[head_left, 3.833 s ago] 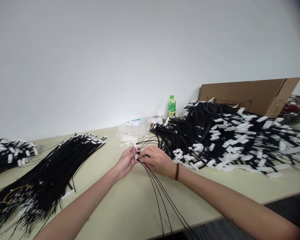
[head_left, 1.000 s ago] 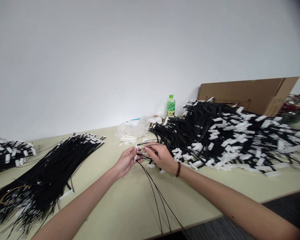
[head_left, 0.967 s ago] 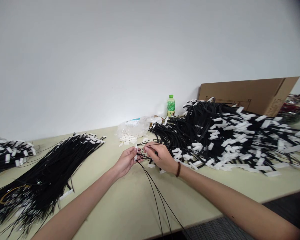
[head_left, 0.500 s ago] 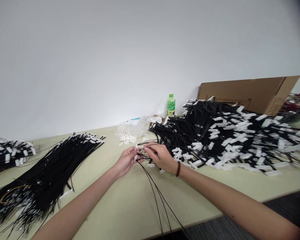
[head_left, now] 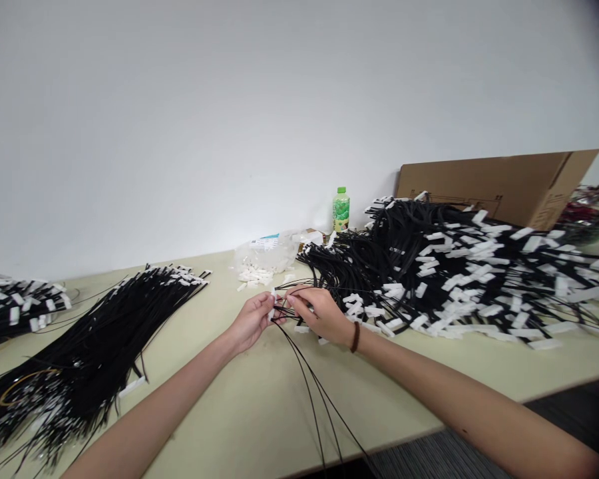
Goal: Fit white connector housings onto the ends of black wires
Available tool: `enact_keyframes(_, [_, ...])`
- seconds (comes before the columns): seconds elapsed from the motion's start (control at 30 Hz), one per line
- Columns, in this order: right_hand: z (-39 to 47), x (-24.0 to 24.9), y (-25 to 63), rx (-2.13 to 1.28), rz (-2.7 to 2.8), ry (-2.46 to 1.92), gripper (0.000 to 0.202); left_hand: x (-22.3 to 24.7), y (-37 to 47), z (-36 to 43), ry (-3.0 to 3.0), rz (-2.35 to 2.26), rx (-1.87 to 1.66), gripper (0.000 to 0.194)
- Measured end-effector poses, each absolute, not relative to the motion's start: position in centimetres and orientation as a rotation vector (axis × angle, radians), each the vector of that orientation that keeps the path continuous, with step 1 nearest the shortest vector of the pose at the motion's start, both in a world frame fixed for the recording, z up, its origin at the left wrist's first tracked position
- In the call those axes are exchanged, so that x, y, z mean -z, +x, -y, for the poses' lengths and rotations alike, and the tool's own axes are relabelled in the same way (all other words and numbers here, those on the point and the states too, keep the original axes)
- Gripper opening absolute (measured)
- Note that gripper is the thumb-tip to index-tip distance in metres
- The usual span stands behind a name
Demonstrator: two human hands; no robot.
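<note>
Between thumb and fingers, my left hand (head_left: pixel 253 320) grips a small white connector housing (head_left: pixel 273 305). Thin black wires (head_left: pixel 304 372) run out of the housing; several droop over the table's front edge and others stretch right. Close beside it, my right hand (head_left: pixel 319 311) pinches one black wire near the housing, thumb against forefinger. Its exact wire tip is hidden by the fingers. Behind both hands lies a clear plastic bag (head_left: pixel 267 256), with loose white connector housings (head_left: pixel 255 275) in and before it.
A large heap of black wires with white connectors (head_left: pixel 444 266) covers the right side, before a cardboard box (head_left: pixel 479 183). A green-capped bottle (head_left: pixel 341 210) stands near the wall. Black wire bundles (head_left: pixel 100 346) lie on the left of the pale table (head_left: pixel 219 412).
Almost nothing differs. My right hand's fingertips have shifted very slightly near the housing, while my left hand keeps its place.
</note>
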State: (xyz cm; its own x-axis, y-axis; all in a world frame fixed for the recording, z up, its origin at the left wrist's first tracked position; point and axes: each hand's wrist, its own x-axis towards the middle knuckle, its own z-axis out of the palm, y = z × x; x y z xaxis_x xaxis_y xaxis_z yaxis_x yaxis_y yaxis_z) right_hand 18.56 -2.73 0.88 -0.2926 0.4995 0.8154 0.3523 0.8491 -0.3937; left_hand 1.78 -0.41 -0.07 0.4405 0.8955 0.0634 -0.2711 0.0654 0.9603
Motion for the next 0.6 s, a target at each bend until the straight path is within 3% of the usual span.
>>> enact_keyframes(0.6, [2.85, -0.93, 18.60, -0.194, 1.990, -0.653, 0.020, 0.02, 1.84, 0.51, 1.189, -0.672, -0.978, 0.029])
